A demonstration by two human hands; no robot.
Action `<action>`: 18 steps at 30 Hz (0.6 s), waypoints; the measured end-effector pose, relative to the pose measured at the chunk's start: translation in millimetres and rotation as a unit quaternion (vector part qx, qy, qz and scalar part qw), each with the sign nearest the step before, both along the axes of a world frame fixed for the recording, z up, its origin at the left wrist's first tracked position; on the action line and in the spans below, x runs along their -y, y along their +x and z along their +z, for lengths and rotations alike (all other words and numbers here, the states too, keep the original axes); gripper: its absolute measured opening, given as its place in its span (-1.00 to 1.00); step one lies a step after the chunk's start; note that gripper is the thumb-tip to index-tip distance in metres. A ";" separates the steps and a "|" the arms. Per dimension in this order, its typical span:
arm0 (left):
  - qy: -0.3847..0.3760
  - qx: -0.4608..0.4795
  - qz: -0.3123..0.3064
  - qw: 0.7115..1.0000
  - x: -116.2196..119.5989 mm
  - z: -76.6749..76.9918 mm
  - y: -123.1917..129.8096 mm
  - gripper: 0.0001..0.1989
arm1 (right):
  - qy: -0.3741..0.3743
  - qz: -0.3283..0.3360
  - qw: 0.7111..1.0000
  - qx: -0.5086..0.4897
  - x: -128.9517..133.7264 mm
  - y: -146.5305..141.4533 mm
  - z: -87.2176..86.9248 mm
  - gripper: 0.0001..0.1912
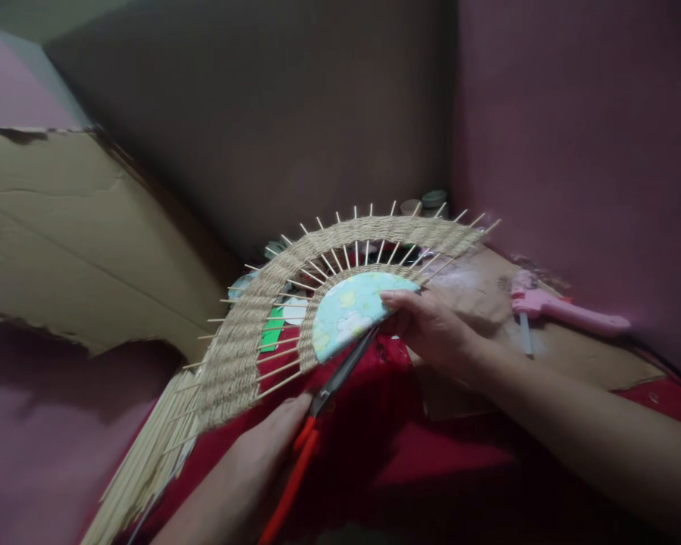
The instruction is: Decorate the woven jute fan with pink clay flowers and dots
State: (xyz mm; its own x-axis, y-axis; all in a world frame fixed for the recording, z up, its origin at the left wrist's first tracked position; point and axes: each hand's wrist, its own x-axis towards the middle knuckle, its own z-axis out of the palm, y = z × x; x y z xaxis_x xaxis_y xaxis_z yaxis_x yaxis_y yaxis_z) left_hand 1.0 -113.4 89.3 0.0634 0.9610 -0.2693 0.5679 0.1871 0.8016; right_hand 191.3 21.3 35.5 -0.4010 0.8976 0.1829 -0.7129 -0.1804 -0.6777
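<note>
Red-handled scissors (319, 405), grasped near the pivot by the left hand (278, 433), angle toward a semicircular, ribbed, coarse-woven fan (332, 238), right hand (434, 325) pinching its smooth floral centre (352, 312) above red cloth (377, 431).

A red cloth (386, 431) carries a pile of sticks (147, 462) at its left and cardboard (584, 359) at its right. A pink glue gun (573, 311) lies on the cardboard.

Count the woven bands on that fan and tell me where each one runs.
2: a wide outer band arching near the tips of the sticks, and a narrow inner band bordering the patterned half-round centre. No other band seems hidden.
</note>
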 end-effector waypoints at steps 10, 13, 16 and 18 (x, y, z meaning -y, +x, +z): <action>0.117 -0.195 -0.005 0.974 14.2 -30.4 -55.4 -0.61 | 0.012 -0.017 1.000 -0.002 -7.1 10.7 13.2 -0.87; 0.119 -0.243 0.018 0.963 0.3 -35.9 -74.5 -0.64 | 0.028 -0.036 0.999 -0.004 -9.9 13.2 27.4 -0.88; 0.146 -0.316 -0.009 0.937 -25.6 -42.9 -88.2 -0.59 | 0.041 -0.042 0.998 -0.013 -11.7 6.7 39.7 -0.88; 0.141 -0.355 -0.003 0.924 -47.0 -49.6 -96.5 -0.62 | 0.049 -0.048 0.997 -0.022 -12.7 -0.8 43.6 -0.90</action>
